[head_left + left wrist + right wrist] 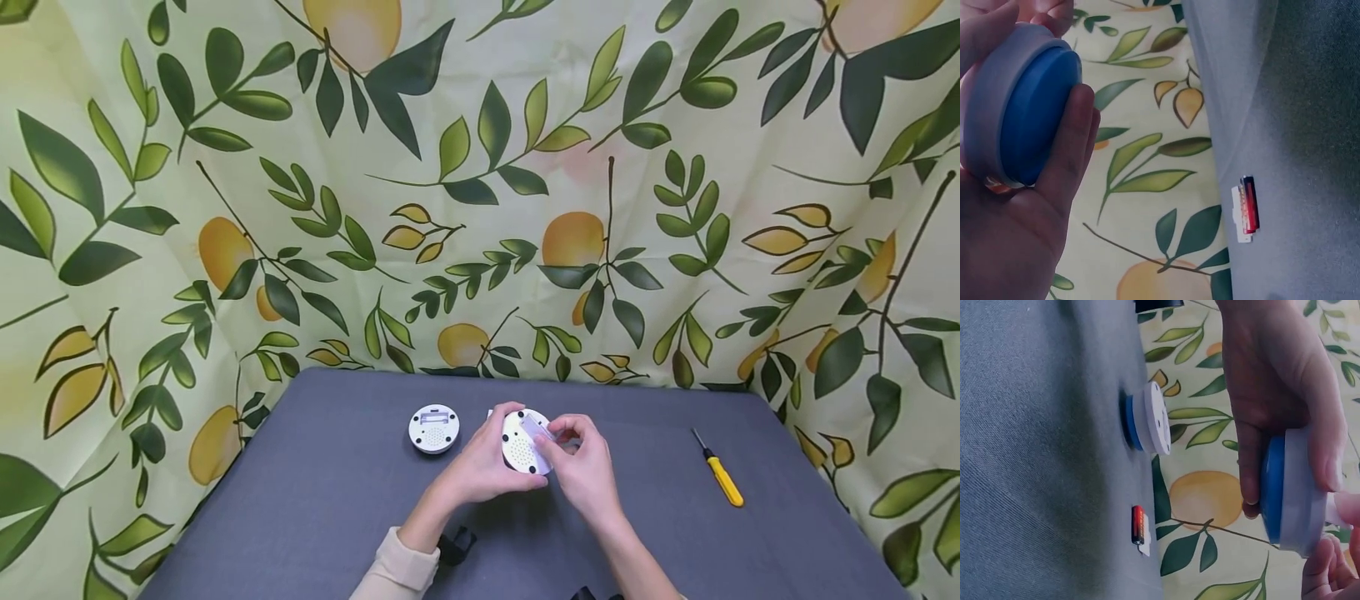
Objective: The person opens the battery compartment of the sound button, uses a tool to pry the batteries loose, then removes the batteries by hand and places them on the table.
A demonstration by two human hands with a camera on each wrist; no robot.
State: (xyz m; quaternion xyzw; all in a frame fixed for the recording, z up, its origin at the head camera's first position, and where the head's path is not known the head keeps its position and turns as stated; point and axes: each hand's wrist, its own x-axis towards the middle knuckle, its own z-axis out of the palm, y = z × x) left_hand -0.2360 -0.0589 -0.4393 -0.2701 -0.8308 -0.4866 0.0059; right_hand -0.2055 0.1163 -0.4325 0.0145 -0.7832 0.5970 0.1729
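Note:
My left hand (480, 467) holds a round sound button (517, 450), its white underside with speaker holes and dark feet facing up. Its blue face (1041, 119) rests against the left fingers. At the underside, my right hand (588, 475) pinches a small pale piece (1334, 510) that looks like a battery cover; the fingertips partly hide it. A second sound button (433, 435) lies upside down on the table to the left, its battery slot uncovered. Beyond the hands, a red and black battery (1137, 525) lies by a small white piece (1145, 539).
A screwdriver (723, 482) with a yellow handle lies on the right side of the grey table (322, 483). A black strap-like item (457, 546) is near the left wrist. Printed leaf-and-fruit cloth (480, 250) hangs behind the table and at its sides.

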